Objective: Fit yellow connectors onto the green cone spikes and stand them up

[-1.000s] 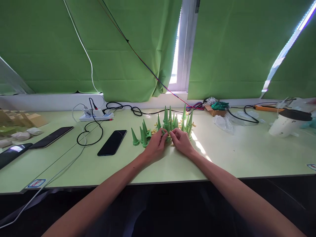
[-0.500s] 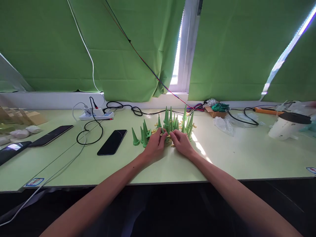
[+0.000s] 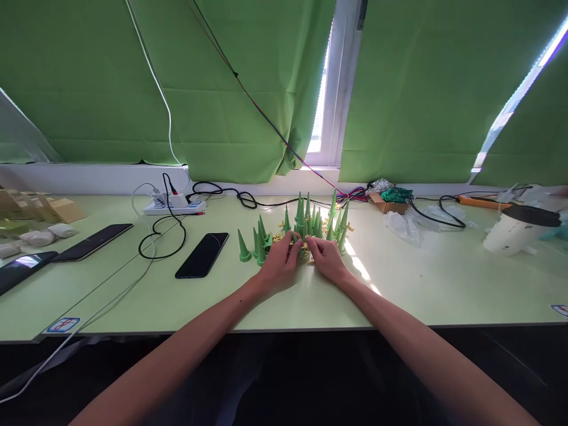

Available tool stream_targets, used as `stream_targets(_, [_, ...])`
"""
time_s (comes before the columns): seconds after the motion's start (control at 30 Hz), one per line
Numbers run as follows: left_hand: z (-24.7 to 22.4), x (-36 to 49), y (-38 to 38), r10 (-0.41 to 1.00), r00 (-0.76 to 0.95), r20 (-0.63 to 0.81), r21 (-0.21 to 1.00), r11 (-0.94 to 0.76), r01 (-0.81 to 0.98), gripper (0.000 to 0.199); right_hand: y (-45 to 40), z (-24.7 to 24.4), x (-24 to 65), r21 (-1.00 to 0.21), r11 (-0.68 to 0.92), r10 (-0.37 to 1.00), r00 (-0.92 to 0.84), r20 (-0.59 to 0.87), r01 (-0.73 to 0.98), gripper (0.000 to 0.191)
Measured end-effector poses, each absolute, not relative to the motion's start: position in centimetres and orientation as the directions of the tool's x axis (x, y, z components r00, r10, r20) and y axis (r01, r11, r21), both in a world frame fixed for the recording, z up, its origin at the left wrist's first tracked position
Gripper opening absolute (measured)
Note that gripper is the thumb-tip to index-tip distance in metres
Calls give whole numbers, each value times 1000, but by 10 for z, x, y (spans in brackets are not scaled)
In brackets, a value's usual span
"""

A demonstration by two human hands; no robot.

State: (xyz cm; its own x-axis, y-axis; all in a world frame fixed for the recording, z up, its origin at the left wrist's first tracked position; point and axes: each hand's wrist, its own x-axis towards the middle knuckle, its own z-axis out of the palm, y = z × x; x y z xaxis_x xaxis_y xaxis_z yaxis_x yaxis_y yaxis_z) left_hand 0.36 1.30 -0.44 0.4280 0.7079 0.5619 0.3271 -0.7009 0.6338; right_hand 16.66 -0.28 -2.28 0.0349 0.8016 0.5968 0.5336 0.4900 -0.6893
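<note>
Both hands meet low over the table among upright green plastic cones (image 3: pixel 300 219). My left hand (image 3: pixel 280 260) is closed in a pinch around a small green cone (image 3: pixel 294 238), mostly hidden by the fingers. Close beside it, the thumb and fingers of my right hand (image 3: pixel 327 257) are pressed together; what they hold is too small to make out. Small yellow pieces (image 3: pixel 311 262) lie between and around the hands. A lone green cone (image 3: pixel 244 247) stands upright at the left of the group.
Left of the cones lies a black phone (image 3: pixel 202 255); a power strip (image 3: pixel 175 206) with cables sits behind it. At right are crumpled clear plastic (image 3: pixel 403 226), a small cardboard box (image 3: pixel 389 203) and a white cup (image 3: pixel 517 231) with a dark lid. The table's front edge runs below my forearms.
The view has shifted very slightly. Both hands keep nearly the same place and the same pinched pose, and the cones stand as before.
</note>
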Motion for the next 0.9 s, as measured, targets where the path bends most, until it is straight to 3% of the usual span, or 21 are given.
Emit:
stream_targets(0.13, [-6,4,15,720,380,581,640,-693,333,18,-6,-22,166,-761,468,831,69,552,450,39])
stream_targets(0.27, [-7,3,16,733,355,580,645,-680,349,18,-8,-21,166,-774,483,849,-3,528,409,28])
stream_targets(0.63, [-6,3,15,734,384,561,659,-676,328,19,-6,-21,167,-707,491,833,-38,551,509,30])
stream_targets(0.9, [-6,2,16,720,404,564,633,-691,348,19,-3,-22,167,-664,497,817,-42,576,560,45])
